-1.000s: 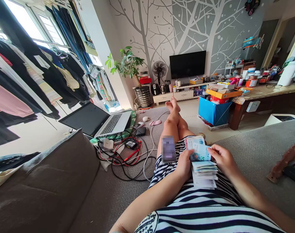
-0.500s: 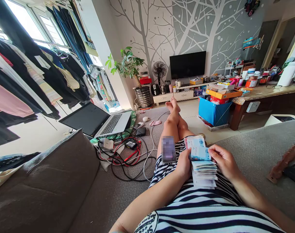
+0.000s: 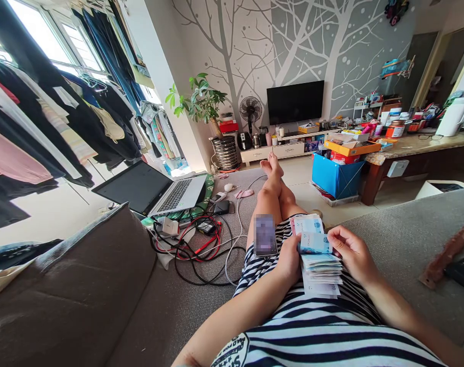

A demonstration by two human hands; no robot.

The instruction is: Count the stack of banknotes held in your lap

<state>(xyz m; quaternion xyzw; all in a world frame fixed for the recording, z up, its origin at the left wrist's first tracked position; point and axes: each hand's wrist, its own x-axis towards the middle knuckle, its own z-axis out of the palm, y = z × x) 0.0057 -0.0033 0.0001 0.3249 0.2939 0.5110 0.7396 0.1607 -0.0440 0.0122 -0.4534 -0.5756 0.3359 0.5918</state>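
A wad of banknotes (image 3: pixel 315 242) is gripped at its left side by my left hand (image 3: pixel 290 259), above my lap. Bluish notes show on top, and a pinkish edge peeks out at the upper left. The near ends of many notes fan down in layers (image 3: pixel 322 270) toward my striped clothing. At the wad's right edge, my right hand (image 3: pixel 352 253) has thumb and fingers pinched together on a bluish note. A phone (image 3: pixel 265 235) with a blurred screen lies on my thigh, just left of my left hand.
On the sofa to the left are an open laptop (image 3: pixel 178 194), tangled black and red cables (image 3: pixel 201 250) and a dark cushion (image 3: pixel 71 285). Beyond my feet stand a TV (image 3: pixel 296 102) and a potted plant (image 3: pixel 201 99). A blue box (image 3: pixel 336 176) sits beside a cluttered table (image 3: pixel 415 145).
The bluish note's exposed face has shifted slightly between my hands. My arms and the phone stay nearly where they were.
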